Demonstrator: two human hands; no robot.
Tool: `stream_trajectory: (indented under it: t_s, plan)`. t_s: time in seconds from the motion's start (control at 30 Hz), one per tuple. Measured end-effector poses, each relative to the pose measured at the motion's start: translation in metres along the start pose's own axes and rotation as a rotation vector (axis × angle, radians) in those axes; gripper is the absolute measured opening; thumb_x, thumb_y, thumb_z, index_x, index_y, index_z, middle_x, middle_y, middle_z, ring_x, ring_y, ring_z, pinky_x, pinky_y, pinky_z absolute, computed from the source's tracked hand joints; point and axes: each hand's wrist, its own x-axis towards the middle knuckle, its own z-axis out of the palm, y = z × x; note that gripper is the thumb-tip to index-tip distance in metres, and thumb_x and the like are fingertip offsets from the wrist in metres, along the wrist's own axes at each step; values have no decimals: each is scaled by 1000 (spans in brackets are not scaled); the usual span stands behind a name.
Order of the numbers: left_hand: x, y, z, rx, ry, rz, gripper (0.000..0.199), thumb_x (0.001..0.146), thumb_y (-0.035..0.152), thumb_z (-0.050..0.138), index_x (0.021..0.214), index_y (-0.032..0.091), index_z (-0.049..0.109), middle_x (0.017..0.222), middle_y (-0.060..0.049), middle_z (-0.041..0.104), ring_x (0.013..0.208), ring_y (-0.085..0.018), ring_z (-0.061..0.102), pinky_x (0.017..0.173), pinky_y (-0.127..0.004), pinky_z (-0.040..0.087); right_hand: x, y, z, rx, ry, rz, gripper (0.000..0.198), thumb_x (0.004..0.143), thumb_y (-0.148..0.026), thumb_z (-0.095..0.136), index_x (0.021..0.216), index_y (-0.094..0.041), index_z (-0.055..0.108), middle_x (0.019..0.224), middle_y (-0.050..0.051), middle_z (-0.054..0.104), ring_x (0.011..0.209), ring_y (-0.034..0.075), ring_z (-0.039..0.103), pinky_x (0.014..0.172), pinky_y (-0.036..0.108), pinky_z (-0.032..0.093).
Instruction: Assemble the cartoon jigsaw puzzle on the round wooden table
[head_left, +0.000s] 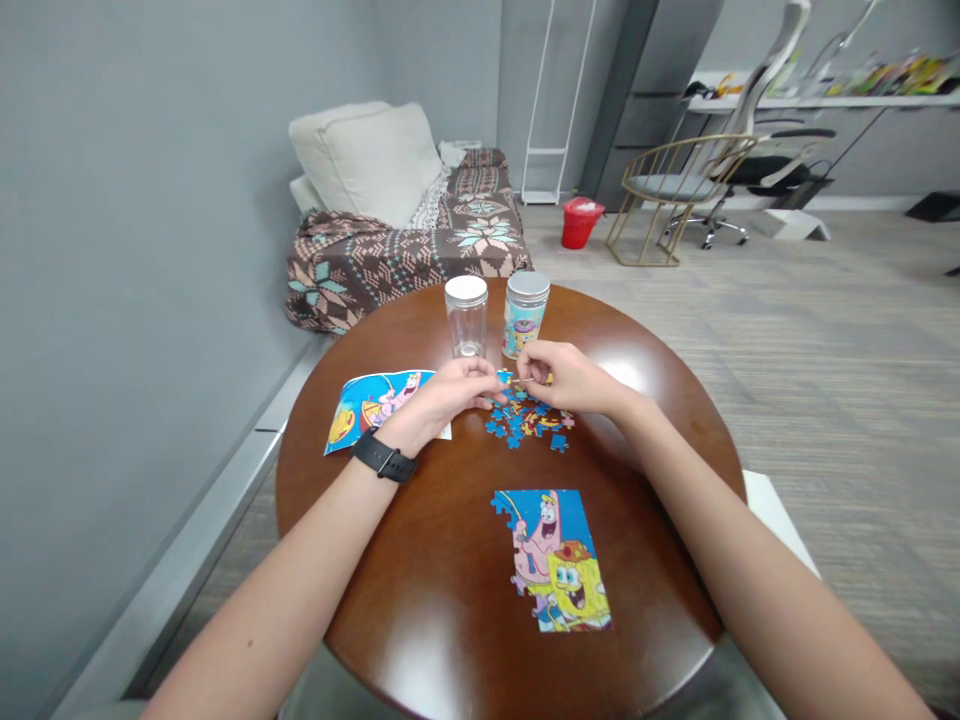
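Observation:
Over the far middle of the round table, both hands hover at a pile of loose jigsaw puzzle pieces (517, 425), mostly blue with some red and yellow. My right hand (566, 375) is closed in a pinch, with a thin puzzle piece (523, 380) edge-on at its fingertips. My left hand (457, 390), below a black wristband, has its fingers loosely apart at the pile's left side; I see nothing held in it. Nearer me lies a partly assembled puzzle (566, 570) of a pink and a yellow cartoon figure, its left edge jagged. A picture sheet (367, 405) lies partly under my left forearm.
A clear jar (469, 325) with a white lid and a printed jar (523, 320) with a grey lid stand behind the pile on the brown table (420, 540). Beyond are a covered sofa (465, 235), a red bin (580, 222) and a gold-framed chair (675, 190).

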Motion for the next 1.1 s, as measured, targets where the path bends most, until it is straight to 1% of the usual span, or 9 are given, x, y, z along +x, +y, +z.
stream_trajectory:
  t_s: [0.1, 0.23, 0.43, 0.6, 0.67, 0.77, 0.87, 1.0, 1.1]
  plan:
    - [-1, 0, -1, 3, -5, 17, 21, 67, 12, 73, 72, 14, 52, 62, 2, 61, 64, -9, 64, 58, -17, 44, 0, 0, 1, 1, 1, -19, 12, 67, -9, 53, 71, -19, 47, 66, -3, 48, 60, 11, 45, 57, 22, 35]
    - [0, 0, -1, 4, -6, 13, 16, 70, 10, 69, 73, 14, 54, 62, 2, 61, 61, -8, 62, 57, -18, 44, 0, 1, 2, 33, -4, -22, 14, 66, -8, 51, 71, -20, 45, 67, -3, 48, 61, 11, 46, 58, 22, 36]
    - [1, 1, 1, 21, 8, -4, 16, 76, 7, 63, 90, 15, 61, 60, 3, 61, 56, -6, 59, 55, -17, 44, -1, 2, 2, 54, -16, -31, 14, 66, -6, 50, 73, -18, 50, 70, -1, 53, 61, 11, 49, 59, 22, 39]
    - [1, 2, -1, -5, 32, 12, 5, 80, 11, 63, 80, 14, 59, 65, 0, 64, 61, -8, 63, 58, -18, 46, -1, 1, 2, 30, -2, -36, 10, 69, -8, 54, 73, -18, 53, 70, 0, 54, 62, 11, 50, 59, 22, 40]
    - [2, 2, -1, -19, 46, 11, 8, 80, 13, 64, 78, 13, 57, 69, -2, 66, 63, -10, 65, 59, -19, 46, -1, 1, 2, 17, -5, -41, 8, 71, -10, 56, 74, -17, 54, 70, 0, 56, 63, 12, 51, 60, 22, 41]
    - [1, 3, 0, -6, 67, 17, 9, 79, 11, 65, 79, 13, 56, 69, -3, 66, 66, -11, 66, 60, -20, 48, 0, 1, 3, 3, -13, -50, 7, 73, -10, 56, 76, -17, 57, 73, 2, 60, 65, 12, 53, 63, 23, 42]
    - [1, 3, 2, 52, 85, 79, 8, 77, 10, 67, 76, 12, 59, 66, -1, 64, 65, -10, 63, 60, -21, 48, 0, 0, 2, -7, -22, -58, 9, 74, -10, 56, 79, -16, 60, 75, 2, 63, 66, 12, 54, 65, 23, 42]
    - [1, 1, 1, 238, 129, 192, 5, 74, 14, 69, 76, 12, 65, 64, 0, 63, 61, -10, 59, 55, -21, 45, 1, 0, 1, -29, -31, -29, 7, 79, -16, 57, 81, -16, 63, 72, 2, 63, 64, 12, 54, 62, 22, 42]
    - [3, -2, -1, 366, 177, 200, 8, 71, 14, 71, 77, 12, 67, 66, -1, 65, 63, -11, 59, 58, -22, 45, 1, 1, 2, 0, -22, 42, 15, 81, -20, 58, 94, -16, 64, 72, 1, 63, 61, 11, 54, 60, 22, 42]
